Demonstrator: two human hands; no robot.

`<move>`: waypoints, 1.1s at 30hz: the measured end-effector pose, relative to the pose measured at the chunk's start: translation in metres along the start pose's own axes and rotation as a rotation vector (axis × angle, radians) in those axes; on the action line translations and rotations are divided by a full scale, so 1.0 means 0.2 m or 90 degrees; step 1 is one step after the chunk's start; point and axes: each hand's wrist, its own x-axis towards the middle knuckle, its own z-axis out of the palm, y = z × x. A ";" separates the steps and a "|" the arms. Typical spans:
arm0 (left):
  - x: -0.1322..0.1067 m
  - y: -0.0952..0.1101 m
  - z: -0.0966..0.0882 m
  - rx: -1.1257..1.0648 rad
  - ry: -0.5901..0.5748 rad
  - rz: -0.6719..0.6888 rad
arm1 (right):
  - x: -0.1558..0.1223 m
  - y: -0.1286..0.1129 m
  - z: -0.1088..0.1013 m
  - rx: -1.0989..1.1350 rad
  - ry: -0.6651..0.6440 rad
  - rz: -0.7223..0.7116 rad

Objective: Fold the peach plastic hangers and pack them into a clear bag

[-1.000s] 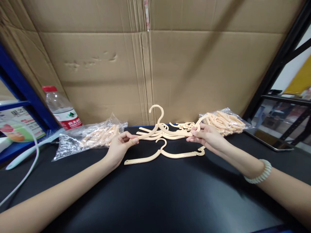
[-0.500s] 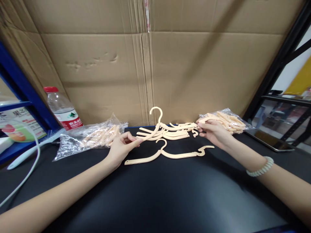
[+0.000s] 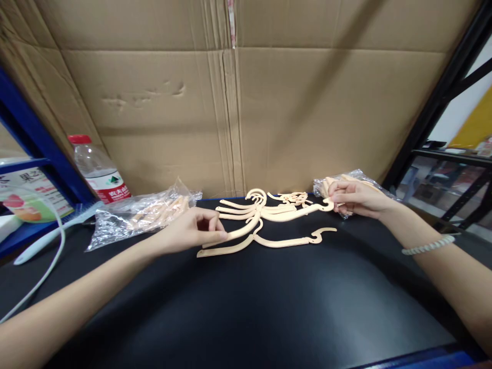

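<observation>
My left hand (image 3: pixel 194 229) pinches the left end of a cream plastic hanger (image 3: pixel 269 215), and my right hand (image 3: pixel 355 199) pinches its right end. The hanger is held low and tilted flat over the black table (image 3: pixel 246 302), its hook pointing away from me. Just below it another cream hanger (image 3: pixel 265 242) lies flat on the table. Behind both, a small pile of hangers (image 3: pixel 265 205) lies against the cardboard wall.
A clear bag of hanger parts (image 3: pixel 142 215) lies at the left, another bag (image 3: pixel 353 182) behind my right hand. A water bottle (image 3: pixel 98 171), blue shelf frame (image 3: pixel 31 138) and white cable (image 3: pixel 42 241) stand at left. A black rack (image 3: pixel 438 102) is at right.
The held hanger has tipped from upright to nearly flat. My right hand has moved right and back toward the bag; my left hand has shifted slightly forward.
</observation>
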 end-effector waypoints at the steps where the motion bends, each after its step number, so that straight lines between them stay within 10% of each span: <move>1: -0.01 0.02 -0.01 0.056 -0.055 0.004 | 0.00 0.00 -0.01 -0.037 -0.036 0.009; 11: -0.09 0.10 0.01 0.366 -0.179 0.071 | 0.01 0.01 0.10 -0.335 -0.256 -0.006; 25: -0.12 0.11 0.09 0.707 -0.160 0.141 | -0.02 -0.02 0.18 -0.446 -0.260 0.063; 33: -0.15 0.12 0.29 0.701 -0.005 0.197 | -0.07 -0.05 0.33 -0.573 -0.146 -0.094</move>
